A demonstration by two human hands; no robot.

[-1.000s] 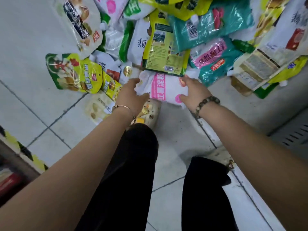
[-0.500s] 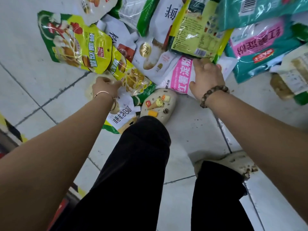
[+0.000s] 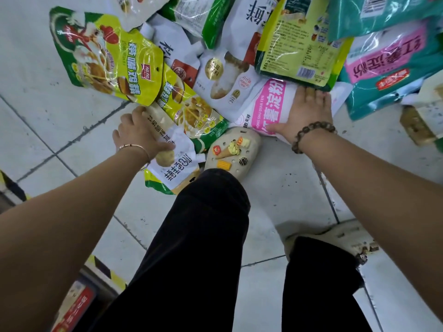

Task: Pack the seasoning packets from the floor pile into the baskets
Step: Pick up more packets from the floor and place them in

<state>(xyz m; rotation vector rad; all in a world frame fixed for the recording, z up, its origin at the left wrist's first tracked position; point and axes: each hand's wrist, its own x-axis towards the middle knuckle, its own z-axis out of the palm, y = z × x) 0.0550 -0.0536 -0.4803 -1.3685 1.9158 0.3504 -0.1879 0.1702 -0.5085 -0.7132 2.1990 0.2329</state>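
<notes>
Shiny packets [image 3: 107,63] cover smooth floor tiles [image 3: 36,111]. Left hand [image 3: 136,134] grips a white pouch [image 3: 176,154]; right hand [image 3: 309,111] lies flat on a pink bag [image 3: 271,104].

— How's the light?
— Bright and even, from overhead. White glare streaks the glossy yellow-green packet [image 3: 107,61].
— Shadows?
— Soft ones only: a grey patch on the tiled floor [image 3: 275,188] by the black trouser legs [image 3: 203,236].
— Sharpness?
— Print on the white spouted pouch [image 3: 177,161] reads crisply. The left forearm [image 3: 60,224] and right forearm [image 3: 383,188] go soft in the corners, and the grout lines [image 3: 60,152] bend slightly toward the edges.
</notes>
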